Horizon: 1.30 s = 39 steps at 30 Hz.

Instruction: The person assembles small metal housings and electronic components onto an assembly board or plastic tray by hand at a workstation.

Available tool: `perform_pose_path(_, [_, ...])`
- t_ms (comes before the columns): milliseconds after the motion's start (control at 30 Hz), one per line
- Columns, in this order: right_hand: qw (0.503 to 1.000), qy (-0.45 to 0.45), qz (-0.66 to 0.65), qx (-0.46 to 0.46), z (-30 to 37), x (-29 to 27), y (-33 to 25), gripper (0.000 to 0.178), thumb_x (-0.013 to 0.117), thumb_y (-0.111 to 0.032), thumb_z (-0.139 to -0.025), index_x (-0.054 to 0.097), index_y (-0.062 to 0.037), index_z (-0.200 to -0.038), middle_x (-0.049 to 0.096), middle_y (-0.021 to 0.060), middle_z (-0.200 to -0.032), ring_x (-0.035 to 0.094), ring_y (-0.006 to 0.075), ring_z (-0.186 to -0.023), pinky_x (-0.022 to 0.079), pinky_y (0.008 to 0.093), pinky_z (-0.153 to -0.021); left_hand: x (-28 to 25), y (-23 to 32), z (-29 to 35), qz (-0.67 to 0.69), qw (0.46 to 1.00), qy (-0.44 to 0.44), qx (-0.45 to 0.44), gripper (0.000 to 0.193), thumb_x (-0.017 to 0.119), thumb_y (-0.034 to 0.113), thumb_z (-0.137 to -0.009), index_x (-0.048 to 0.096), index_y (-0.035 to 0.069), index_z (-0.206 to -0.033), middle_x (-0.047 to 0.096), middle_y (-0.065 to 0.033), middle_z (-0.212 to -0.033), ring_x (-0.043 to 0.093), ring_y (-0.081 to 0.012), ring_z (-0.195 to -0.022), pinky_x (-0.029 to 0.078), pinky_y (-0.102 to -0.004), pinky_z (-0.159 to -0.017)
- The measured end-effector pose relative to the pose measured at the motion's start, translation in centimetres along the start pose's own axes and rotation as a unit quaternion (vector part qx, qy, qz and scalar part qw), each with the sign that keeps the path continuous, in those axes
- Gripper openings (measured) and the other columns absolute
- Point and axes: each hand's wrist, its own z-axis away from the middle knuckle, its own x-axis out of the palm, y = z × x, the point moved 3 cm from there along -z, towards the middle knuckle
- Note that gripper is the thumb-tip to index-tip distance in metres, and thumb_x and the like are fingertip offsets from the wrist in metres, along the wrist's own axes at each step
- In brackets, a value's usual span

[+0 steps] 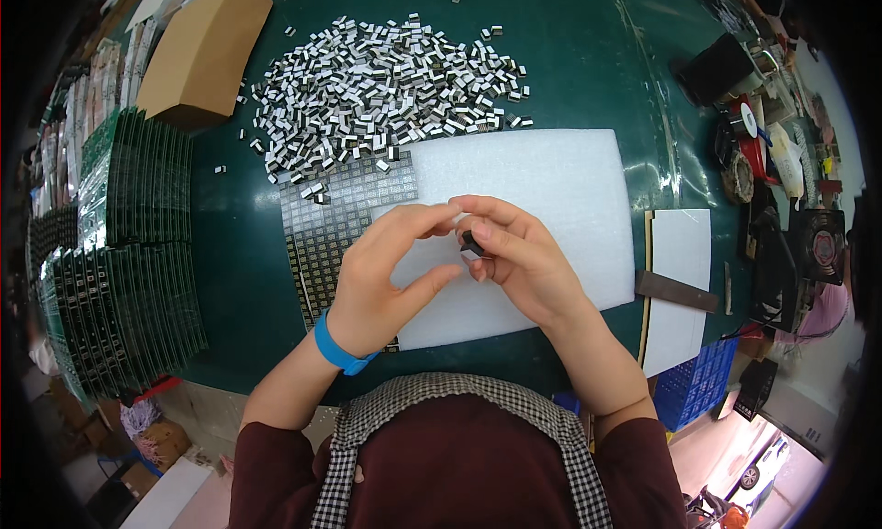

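Observation:
A small black block-like part point(472, 244) is pinched between the thumb and fingers of my right hand point(524, 258), above the white foam sheet point(533, 170). My left hand point(381, 262), with a blue band on its wrist, curves in from the left. Its thumb and forefinger are spread apart, and its fingertips come close to those of my right hand. Whether the two hands touch is hard to tell. Beneath my left hand lies a panel of small dark circuit boards point(322, 226), partly covered by the foam sheet and the hand.
A big heap of small black-and-white parts point(377, 83) spreads across the green table point(579, 69). Green circuit boards point(138, 253) stand in rows at the left, below a cardboard box point(207, 51). At the right, a metal strip point(678, 291) crosses a white board point(680, 244).

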Motion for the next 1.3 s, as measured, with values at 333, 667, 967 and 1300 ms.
perform_pose_path(333, [0.999,-0.005,-0.015,-0.051,-0.2,0.2,0.3,0.033,0.058,-0.020,-0.089,0.053,-0.0043,-0.118,0.060,0.0006,-0.091,0.051,0.0059,-0.080,0.041,0.0209,-0.072,1.1,0.8,0.2,-0.124,0.983,0.063,0.117,0.041,0.066,-0.006,-0.069,0.059,0.004,-0.109,0.061,-0.0112,-0.094,0.062,-0.0235,-0.082,0.051,-0.0303,-0.068])
perform_pose_path(667, [0.999,0.009,-0.006,-0.046,-0.3,-0.4,0.7,0.020,0.059,-0.019,-0.089,0.060,-0.0041,-0.101,0.059,0.0009,-0.090,0.054,0.0077,-0.077,0.044,0.0208,-0.071,1.2,0.7,0.3,-0.147,0.981,0.092,0.088,0.028,0.066,-0.007,-0.070,0.064,0.002,-0.096,0.058,-0.0093,-0.088,0.062,-0.0201,-0.075,0.051,-0.0269,-0.061])
perform_pose_path(967, [0.999,0.014,-0.003,-0.035,-0.2,-0.5,0.3,0.019,0.058,-0.019,-0.089,0.058,-0.0029,-0.100,0.061,0.0042,-0.093,0.062,0.0137,-0.084,0.047,0.0229,-0.070,0.0,0.2,0.0,-0.115,0.986,0.099,0.066,0.017,0.067,-0.003,-0.070,0.063,0.002,-0.085,0.060,-0.0083,-0.090,0.061,-0.0210,-0.076,0.049,-0.0284,-0.068])
perform_pose_path(1300, [0.982,0.040,0.141,-0.118,0.1,0.3,0.0,0.017,0.061,-0.016,-0.087,0.058,-0.0019,-0.097,0.063,0.0059,-0.092,0.062,0.0138,-0.084,0.048,0.0221,-0.069,0.2,-0.9,0.5,0.067,0.989,0.129,-0.040,0.033,0.063,-0.006,-0.074,0.055,0.002,-0.105,0.060,-0.0072,-0.089,0.059,-0.0141,-0.081,0.049,-0.0270,-0.074])
